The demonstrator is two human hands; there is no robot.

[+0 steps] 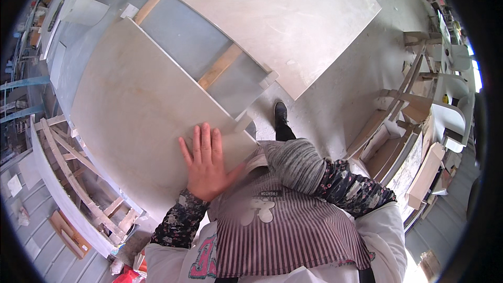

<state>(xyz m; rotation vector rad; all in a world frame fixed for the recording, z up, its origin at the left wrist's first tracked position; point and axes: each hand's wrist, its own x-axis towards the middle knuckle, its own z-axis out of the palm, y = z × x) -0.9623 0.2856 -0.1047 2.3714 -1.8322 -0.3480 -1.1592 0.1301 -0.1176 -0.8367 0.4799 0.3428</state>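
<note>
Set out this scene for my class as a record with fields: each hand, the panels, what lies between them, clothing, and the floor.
Left hand: bare, open, resting palm-down on the near panel
Right hand: not visible itself; grey fabric covers the end of the right sleeve
Panels: near panel and far panel, both flat and pale
Between panels: two wooden strips cross the gap
Clothing: striped apron; dark floral sleeves
Floor: dark shoe

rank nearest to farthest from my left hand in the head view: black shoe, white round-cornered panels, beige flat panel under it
1. Beige flat panel: under your left hand, touching it.
2. Black shoe: ahead, right of the hand.
3. White round-cornered panels: far right.
</note>
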